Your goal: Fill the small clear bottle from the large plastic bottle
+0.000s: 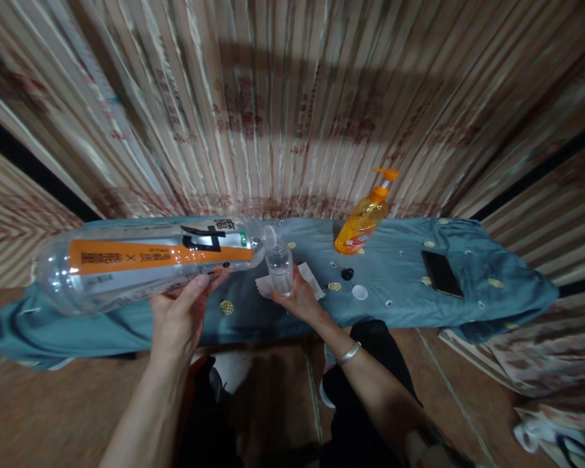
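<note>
A large clear plastic bottle (127,260) with an orange and silver label lies nearly level in the air, and my left hand (182,309) is closed around it from below. Its neck points right and meets the mouth of a small clear container (280,270). My right hand (297,296) grips that container low on its right side and keeps it roughly upright, slightly tilted. Some clear liquid seems to be inside the container. Beneath it, a white paper tissue (312,281) is spread on the blue cloth. The far sides of both grips are hidden.
A pump bottle (361,224) of orange liquid stands on the blue cloth (394,260) to the right. Close by are a small black cap (347,273) and a white disc (359,292). A dark phone (441,273) lies farther right. Patterned curtains (292,117) hang behind.
</note>
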The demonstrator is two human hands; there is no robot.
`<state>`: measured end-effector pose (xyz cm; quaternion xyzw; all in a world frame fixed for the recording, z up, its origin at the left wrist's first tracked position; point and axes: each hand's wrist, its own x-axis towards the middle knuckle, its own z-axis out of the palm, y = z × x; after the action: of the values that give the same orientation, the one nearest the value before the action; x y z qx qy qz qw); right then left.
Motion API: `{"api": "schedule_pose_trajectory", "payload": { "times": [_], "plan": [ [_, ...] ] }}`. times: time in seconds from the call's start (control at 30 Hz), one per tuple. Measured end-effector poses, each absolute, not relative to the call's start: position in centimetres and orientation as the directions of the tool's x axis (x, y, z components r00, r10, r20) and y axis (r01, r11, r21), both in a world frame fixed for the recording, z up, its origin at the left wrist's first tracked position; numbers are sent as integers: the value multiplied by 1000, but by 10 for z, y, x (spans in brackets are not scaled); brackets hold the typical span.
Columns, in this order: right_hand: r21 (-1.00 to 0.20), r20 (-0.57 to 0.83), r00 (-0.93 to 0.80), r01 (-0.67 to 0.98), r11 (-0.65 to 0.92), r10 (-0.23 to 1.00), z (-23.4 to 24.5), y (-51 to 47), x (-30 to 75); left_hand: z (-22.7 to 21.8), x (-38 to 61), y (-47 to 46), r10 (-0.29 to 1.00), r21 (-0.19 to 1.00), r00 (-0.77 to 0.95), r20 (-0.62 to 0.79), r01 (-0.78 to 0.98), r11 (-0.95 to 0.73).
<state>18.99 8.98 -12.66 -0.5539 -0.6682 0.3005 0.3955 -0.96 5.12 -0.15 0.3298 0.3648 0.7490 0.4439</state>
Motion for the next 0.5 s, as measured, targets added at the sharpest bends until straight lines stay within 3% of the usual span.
{"api": "schedule_pose_trajectory", "payload": {
  "times": [0.5],
  "plan": [
    [-826, 204, -93, 518, 223, 974, -125, 89, 190, -5, -12, 53, 903, 845, -399, 160, -418, -334]
  ]
}}
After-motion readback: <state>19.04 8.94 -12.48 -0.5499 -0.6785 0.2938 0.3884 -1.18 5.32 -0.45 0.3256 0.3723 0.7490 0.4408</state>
